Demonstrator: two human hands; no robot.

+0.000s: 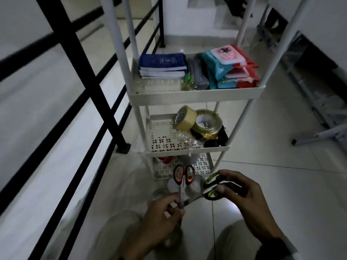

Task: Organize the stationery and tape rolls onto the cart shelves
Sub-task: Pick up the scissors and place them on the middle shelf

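Left hand (pixel 161 209) pinches orange-handled scissors (pixel 183 182) by the blades; right hand (pixel 242 192) grips green-handled scissors (pixel 212 190) at the handles, both low before the cart (pixel 197 96). Blades cross near fingers: risk of a nick or slip.

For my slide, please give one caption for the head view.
Left hand and right hand hold orange-handled scissors and green-handled scissors before the cart.

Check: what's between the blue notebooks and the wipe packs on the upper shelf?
Head view: between the blue notebooks and the wipe packs lie clear bags, one with green bits, one holding dark items.
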